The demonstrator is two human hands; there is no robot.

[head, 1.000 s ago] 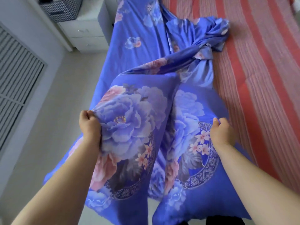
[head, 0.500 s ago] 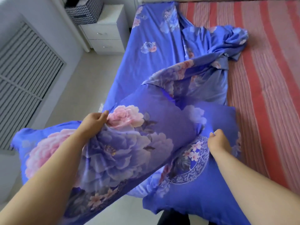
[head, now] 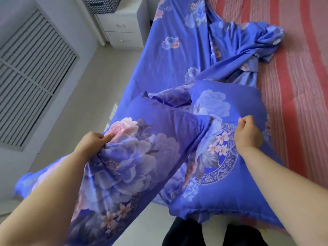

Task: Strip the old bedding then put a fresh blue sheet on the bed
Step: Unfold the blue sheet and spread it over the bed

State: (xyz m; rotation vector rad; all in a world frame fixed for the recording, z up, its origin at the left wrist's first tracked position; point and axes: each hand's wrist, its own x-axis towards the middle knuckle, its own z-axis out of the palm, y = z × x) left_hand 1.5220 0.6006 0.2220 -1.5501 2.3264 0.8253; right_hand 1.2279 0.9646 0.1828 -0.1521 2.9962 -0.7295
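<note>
Blue floral sheet [head: 170, 55], rumpled, along the bed's [head: 292, 71] left side, bunched into a twist toward the middle. Two matching blue floral pillows at the near end: left pillow [head: 142, 157] lifted, tilted off the edge; right pillow [head: 221, 157] flat on the bed corner. Striped pink cover bare elsewhere.

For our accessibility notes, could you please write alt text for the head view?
Two hands grip floral blue pillows: the left hand lifts one pillow, the right hand holds another on a striped bed.
</note>
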